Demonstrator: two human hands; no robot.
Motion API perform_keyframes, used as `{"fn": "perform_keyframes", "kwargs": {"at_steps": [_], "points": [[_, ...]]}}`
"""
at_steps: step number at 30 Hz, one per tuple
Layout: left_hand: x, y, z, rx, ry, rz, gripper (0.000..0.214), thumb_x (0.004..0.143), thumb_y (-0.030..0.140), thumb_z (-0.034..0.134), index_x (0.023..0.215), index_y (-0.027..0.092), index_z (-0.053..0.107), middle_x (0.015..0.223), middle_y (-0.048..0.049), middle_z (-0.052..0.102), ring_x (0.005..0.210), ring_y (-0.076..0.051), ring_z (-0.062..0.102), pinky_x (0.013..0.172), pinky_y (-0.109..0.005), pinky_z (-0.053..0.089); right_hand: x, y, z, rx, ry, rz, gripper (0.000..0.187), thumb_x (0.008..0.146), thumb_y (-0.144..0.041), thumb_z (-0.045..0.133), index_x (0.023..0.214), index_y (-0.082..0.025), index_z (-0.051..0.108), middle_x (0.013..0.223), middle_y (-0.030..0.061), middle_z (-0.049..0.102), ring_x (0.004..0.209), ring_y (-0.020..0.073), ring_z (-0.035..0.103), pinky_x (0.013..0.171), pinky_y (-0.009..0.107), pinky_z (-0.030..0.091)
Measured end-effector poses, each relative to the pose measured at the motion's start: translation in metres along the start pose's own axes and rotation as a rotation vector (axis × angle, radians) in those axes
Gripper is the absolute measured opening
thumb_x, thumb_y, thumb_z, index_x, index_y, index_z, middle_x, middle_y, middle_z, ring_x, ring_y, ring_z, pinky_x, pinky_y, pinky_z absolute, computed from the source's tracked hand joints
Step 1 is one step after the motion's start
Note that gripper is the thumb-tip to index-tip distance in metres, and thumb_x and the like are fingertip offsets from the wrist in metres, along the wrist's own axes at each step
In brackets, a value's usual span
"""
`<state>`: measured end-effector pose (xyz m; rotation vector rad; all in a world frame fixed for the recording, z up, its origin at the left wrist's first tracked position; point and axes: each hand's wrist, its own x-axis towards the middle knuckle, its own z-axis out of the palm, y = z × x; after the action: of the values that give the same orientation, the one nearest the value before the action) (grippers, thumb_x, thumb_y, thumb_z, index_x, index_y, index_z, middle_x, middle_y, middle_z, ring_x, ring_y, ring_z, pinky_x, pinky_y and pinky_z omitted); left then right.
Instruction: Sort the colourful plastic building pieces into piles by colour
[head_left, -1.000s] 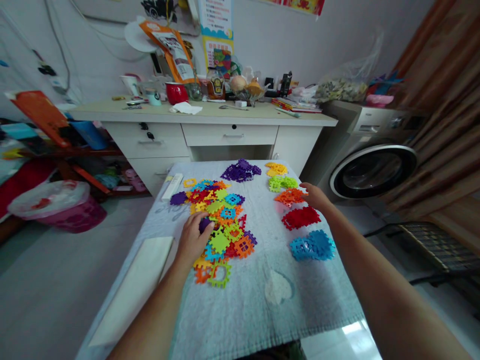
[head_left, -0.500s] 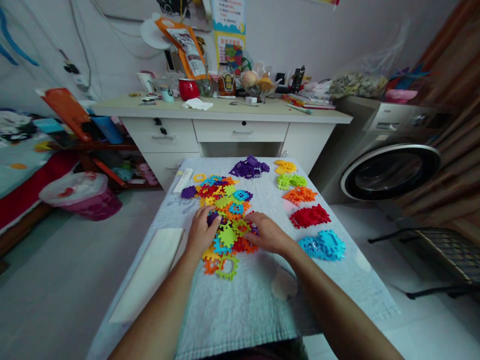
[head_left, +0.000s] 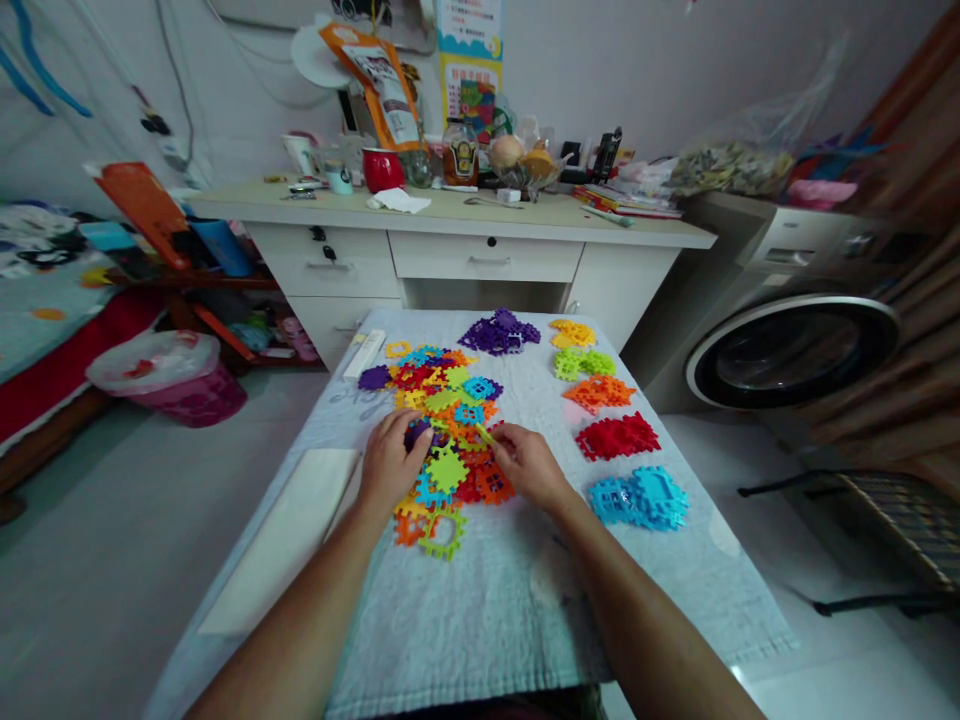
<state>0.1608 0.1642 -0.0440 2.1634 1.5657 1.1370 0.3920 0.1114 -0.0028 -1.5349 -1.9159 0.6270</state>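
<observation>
Compared with one second ago: my right hand has left the orange heap and is now at the right edge of the mixed pile. Half a second ago its fingers were down among the pieces; now they pinch a yellow-green piece, tipped up and showing nearly edge-on. My left hand has stayed at the pile's left side, with purple in its grasp in all three frames.

Hard to make out: the purple piece is partly covered by my left fingers and thumb; I cannot tell whether it is one piece or several stacked. The yellow-green piece's face is turned away, so its cut-out pattern is unreadable. Overlap in the pile hides many lower pieces. Both forearms are cut off by the bottom edge.

Positions: the yellow-green piece projects from the right thumb and fingertips up and to the left, above the pile. The purple piece sits between left thumb and fingers, at the pile's left side. The red heap and blue heap lie to the right of my right hand, apart from it.
</observation>
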Motion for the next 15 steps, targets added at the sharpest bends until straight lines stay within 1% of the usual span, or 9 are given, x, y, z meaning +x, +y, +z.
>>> {"fn": "perform_keyframes", "kwargs": {"at_steps": [4,6,8,11,13,15], "points": [[-0.001,0.0,0.0,-0.031,-0.004,-0.017,0.035,0.09,0.044,0.049,0.113,0.02,0.059,0.12,-0.0092,0.061,0.116,-0.023,0.057,0.105,-0.04,0.044,0.005,0.012,-0.002,0.072,0.118,0.149,0.022,0.09,-0.017,0.046,0.093,-0.018,0.067,0.084,0.0042,0.071,0.076,0.0161,0.063,0.069,0.025,0.043],[-0.001,0.001,-0.001,-0.044,-0.012,-0.023,0.034,0.09,0.044,0.049,0.113,0.021,0.059,0.12,-0.0083,0.061,0.115,-0.022,0.057,0.105,-0.039,0.044,0.007,0.018,-0.003,0.072,0.144,0.206,0.023,0.09,-0.018,0.045,0.097,-0.019,0.067,0.084,0.0044,0.071,0.076,0.0169,0.064,0.069,0.025,0.045],[-0.001,0.001,-0.001,-0.053,-0.017,-0.026,0.034,0.09,0.044,0.049,0.114,0.022,0.059,0.12,-0.0079,0.061,0.115,-0.022,0.057,0.105,-0.039,0.044,0.009,0.023,-0.004,0.043,0.142,0.247,0.025,0.09,-0.018,0.044,0.103,-0.019,0.066,0.084,0.0047,0.071,0.077,0.018,0.065,0.071,0.027,0.046],[-0.002,0.0,-0.001,-0.07,-0.022,-0.032,0.033,0.09,0.044,0.05,0.113,0.022,0.06,0.121,-0.0076,0.061,0.116,-0.022,0.057,0.106,-0.04,0.043,0.009,0.028,-0.004,-0.031,0.136,0.274,0.026,0.088,-0.02,0.049,0.109,-0.019,0.065,0.096,0.0083,0.07,0.084,0.0197,0.065,0.077,0.03,0.049],[-0.002,-0.001,-0.001,-0.077,-0.025,-0.039,0.033,0.09,0.044,0.05,0.113,0.022,0.06,0.121,-0.0076,0.061,0.116,-0.023,0.057,0.106,-0.04,0.043,0.009,0.029,-0.004,-0.073,0.137,0.253,0.03,0.086,-0.024,0.056,0.114,-0.018,0.064,0.109,0.0115,0.067,0.091,0.0207,0.064,0.082,0.032,0.049],[-0.002,-0.003,0.0,-0.075,-0.024,-0.043,0.034,0.089,0.044,0.05,0.112,0.022,0.06,0.121,-0.0077,0.062,0.116,-0.023,0.057,0.106,-0.041,0.043,0.01,0.029,-0.004,-0.113,0.107,0.215,0.038,0.082,-0.03,0.063,0.118,-0.017,0.062,0.115,0.0128,0.063,0.099,0.0221,0.061,0.088,0.034,0.048]]}}
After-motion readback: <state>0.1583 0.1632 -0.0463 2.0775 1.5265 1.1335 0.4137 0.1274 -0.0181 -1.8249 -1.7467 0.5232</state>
